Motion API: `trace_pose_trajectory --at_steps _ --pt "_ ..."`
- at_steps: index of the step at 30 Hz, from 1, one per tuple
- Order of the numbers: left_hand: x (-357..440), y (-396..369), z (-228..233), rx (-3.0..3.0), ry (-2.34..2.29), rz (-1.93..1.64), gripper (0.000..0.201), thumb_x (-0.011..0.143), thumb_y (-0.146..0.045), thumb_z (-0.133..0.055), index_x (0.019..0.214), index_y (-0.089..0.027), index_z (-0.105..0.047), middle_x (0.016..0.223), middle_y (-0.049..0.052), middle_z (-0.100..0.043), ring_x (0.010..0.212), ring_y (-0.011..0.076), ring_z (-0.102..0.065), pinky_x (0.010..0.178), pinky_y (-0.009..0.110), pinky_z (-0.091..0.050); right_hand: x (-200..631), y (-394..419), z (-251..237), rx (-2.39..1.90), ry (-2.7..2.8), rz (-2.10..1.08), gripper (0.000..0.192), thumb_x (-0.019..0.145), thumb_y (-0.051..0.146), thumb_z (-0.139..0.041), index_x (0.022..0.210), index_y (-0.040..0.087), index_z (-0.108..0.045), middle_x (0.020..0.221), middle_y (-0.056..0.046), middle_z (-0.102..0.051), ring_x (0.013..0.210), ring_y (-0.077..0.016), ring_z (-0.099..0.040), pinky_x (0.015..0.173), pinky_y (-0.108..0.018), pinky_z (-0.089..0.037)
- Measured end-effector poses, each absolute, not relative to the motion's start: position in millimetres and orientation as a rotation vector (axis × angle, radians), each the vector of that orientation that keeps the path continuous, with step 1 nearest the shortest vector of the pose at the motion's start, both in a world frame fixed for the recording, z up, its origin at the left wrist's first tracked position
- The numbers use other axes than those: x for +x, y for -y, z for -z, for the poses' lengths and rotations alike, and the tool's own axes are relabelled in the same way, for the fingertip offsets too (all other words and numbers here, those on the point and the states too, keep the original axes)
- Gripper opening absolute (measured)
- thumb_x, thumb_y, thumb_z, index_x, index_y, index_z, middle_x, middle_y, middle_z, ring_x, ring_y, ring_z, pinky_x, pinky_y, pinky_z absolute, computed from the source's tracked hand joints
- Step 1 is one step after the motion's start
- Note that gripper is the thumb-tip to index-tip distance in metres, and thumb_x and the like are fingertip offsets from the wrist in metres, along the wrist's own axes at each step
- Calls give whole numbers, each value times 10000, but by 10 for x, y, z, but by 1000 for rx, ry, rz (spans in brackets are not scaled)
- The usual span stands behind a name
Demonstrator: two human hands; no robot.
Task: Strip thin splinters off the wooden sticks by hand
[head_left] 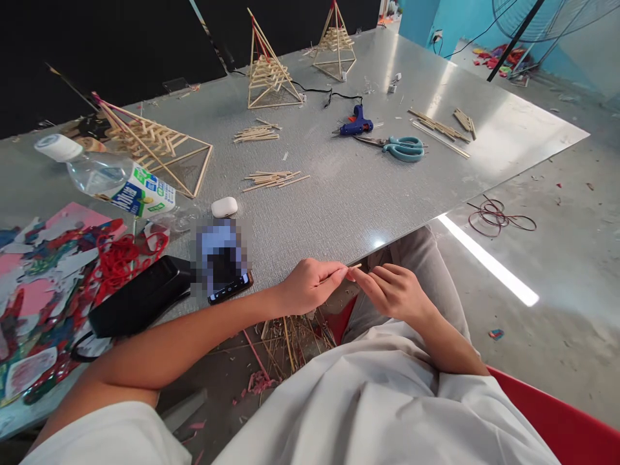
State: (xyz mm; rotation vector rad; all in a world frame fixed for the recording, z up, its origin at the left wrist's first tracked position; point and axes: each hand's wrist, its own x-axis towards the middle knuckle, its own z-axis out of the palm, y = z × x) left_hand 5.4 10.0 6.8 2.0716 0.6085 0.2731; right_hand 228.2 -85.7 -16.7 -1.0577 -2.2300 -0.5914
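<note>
My left hand (pixel 310 284) and my right hand (pixel 394 290) meet just below the near edge of the grey table (pixel 349 194), over my lap. Both pinch one thin wooden stick (pixel 352 267) between thumb and fingers, fingertips touching at its middle. On the table ahead lie loose bundles of sticks (pixel 274 179), and further back a second bundle (pixel 256 133). Three stick pyramids stand on it: one at the left (pixel 155 145), one at the back centre (pixel 268 71), one at the back right (pixel 335 42).
A blue glue gun (pixel 356 123) and teal scissors (pixel 402 147) lie mid-right, more sticks (pixel 440 128) beyond. A water bottle (pixel 116 181), white case (pixel 224 206), phone (pixel 227 284), black pouch (pixel 140 297) and red bands (pixel 121 258) crowd the left. Stick scraps (pixel 290 339) litter the floor.
</note>
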Motion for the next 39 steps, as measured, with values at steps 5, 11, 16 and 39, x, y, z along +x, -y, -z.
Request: trace_pose_trajectory --at_steps 5,11,16,39 --pt "59 -101 -87 2016 -617 -270 454 1098 -390 -435 1036 -97 -777 592 -73 -374 549 97 -342 539 219 -275 2305 848 175 -1060 2204 517 235 1057 42 -591 1261 121 -677 605 66 -549 546 -117 -458 546 -313 -352" --pt "66 -100 -146 1869 -637 -251 476 1102 -426 -443 1099 -90 -780 538 -111 -258 473 86 -216 478 228 -178 2455 807 133 -1160 2071 449 170 1078 83 -576 1201 167 -659 693 42 -698 541 -101 -550 588 -258 -432" --pt "76 -93 -166 1799 -620 -274 439 1102 -413 -453 1072 -99 -758 529 -122 -242 454 82 -202 464 222 -174 2538 807 124 -1357 1955 364 209 1097 134 -553 1268 185 -661 663 43 -721 527 -102 -616 603 -235 -450" --pt "51 -101 -121 2058 -566 -252 413 1098 -346 -411 1016 -121 -748 524 -106 -310 473 90 -291 517 217 -246 2380 725 186 -1046 1920 -572 163 1116 205 -577 1086 177 -734 847 -39 -789 672 -112 -670 652 -220 -533"
